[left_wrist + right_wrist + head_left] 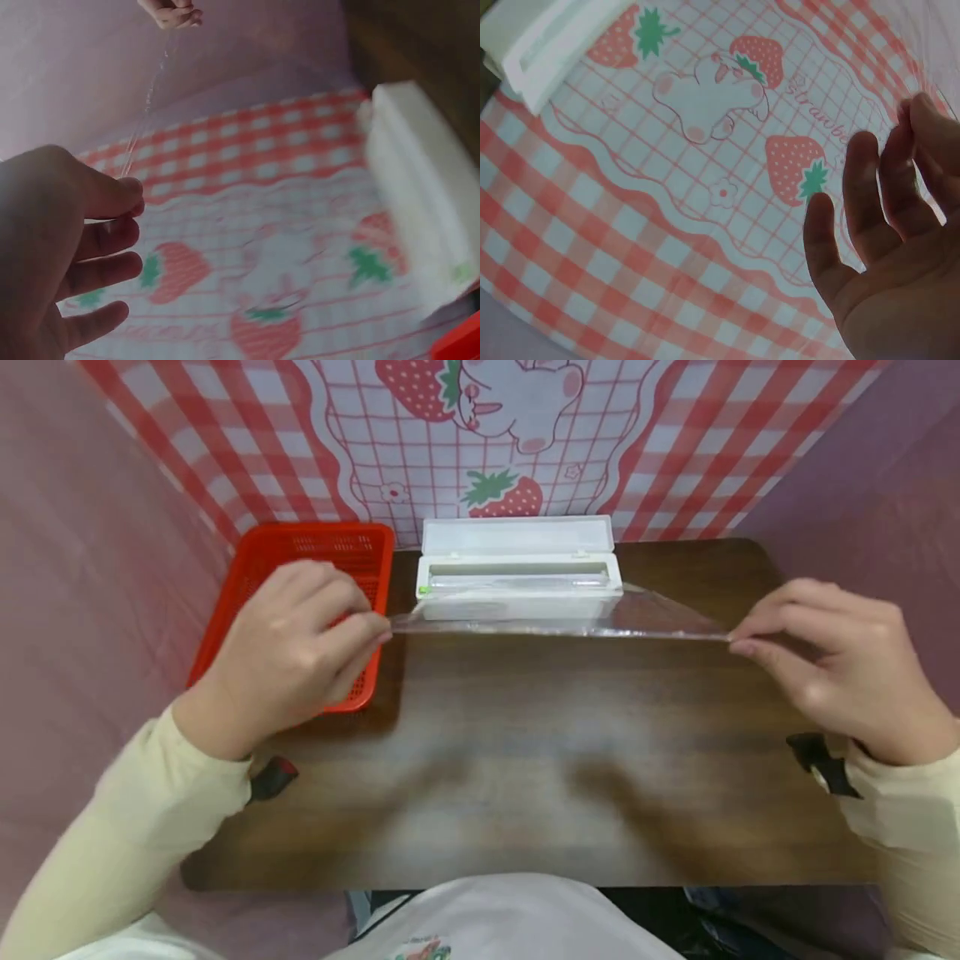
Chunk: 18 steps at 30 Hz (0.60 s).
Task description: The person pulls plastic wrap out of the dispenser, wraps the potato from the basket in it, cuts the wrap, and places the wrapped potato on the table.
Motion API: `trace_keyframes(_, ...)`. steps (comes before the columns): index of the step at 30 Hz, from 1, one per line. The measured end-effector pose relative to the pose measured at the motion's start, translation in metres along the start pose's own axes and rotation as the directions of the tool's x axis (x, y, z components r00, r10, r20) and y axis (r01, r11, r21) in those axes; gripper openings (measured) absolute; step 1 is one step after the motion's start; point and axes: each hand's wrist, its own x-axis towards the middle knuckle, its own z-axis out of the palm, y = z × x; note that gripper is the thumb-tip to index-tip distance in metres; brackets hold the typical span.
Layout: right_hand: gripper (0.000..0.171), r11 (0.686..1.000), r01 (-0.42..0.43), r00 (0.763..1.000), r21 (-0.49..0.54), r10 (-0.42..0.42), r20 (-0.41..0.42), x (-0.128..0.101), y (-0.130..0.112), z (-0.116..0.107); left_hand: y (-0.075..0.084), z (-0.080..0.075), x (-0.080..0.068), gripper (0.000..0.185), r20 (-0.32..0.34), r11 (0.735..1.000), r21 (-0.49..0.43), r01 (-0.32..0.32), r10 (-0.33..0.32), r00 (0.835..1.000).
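Note:
A sheet of clear plastic wrap (660,614) is stretched in the air between both hands, its front edge drawn nearly straight. My left hand (300,647) pinches one corner between thumb and forefinger, over the red basket. The opposite corner is pinched by my right hand (840,652), high over the table's right side. Behind the wrap stands a white plastic wrap dispenser box (517,564) with its lid raised, and the sheet runs back to it. In the left wrist view the wrap's edge (150,97) shows as a thin shiny line leading toward the other hand.
A red plastic basket (382,577) sits at the table's back left, partly hidden by the left hand. The brown wooden table (510,777) spreads below the hands. Behind it rises a checked strawberry-print cloth (675,435), with pink curtains (90,527) at the sides.

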Motion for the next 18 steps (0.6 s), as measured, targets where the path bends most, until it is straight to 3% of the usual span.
trace_keyframes(3, 0.055, 1.0, 0.01, 0.999, 0.018, -0.011, 0.039, -0.024, -0.006, 0.011, 0.021, 0.022, -0.025, 0.02, -0.04, 0.997, -0.077, -0.017, 0.013, 0.999)
trace_keyframes(6, 0.052, 0.999, -0.014, 0.995, 0.05, 0.01, 0.095, -0.047, -0.007, 0.025, 0.043, 0.052, -0.053, 0.022, -0.09, 0.99, -0.138, -0.028, 0.015, 0.996)
trace_keyframes(8, 0.047, 0.994, -0.055, 0.988, 0.096, 0.041, 0.148, -0.064, -0.004, 0.038, 0.057, 0.074, -0.072, 0.022, -0.089, 0.987, -0.159, -0.026, 0.012, 0.996)
trace_keyframes(11, 0.012, 0.976, -0.137, 0.966, 0.167, 0.094, 0.242, -0.094, -0.002, 0.064, 0.076, 0.109, -0.1, 0.024, -0.005, 0.985, -0.174, -0.004, 0.003, 1.0)
trace_keyframes(12, 0.009, 0.969, -0.167, 0.956, 0.183, 0.114, 0.269, -0.104, -0.003, 0.075, 0.082, 0.121, -0.11, 0.024, 0.035, 0.984, -0.177, 0.001, 0.006, 0.999)
trace_keyframes(15, 0.033, 0.953, -0.272, 0.908, 0.131, 0.21, 0.362, -0.131, -0.005, 0.109, 0.098, 0.151, -0.136, 0.025, 0.191, 0.985, -0.173, 0.024, 0.009, 0.981)
trace_keyframes(18, 0.026, 0.945, -0.325, 0.869, 0.013, 0.293, 0.399, -0.153, -0.003, 0.141, 0.107, 0.174, -0.155, 0.019, 0.313, 0.986, -0.155, 0.055, -0.004, 0.95)
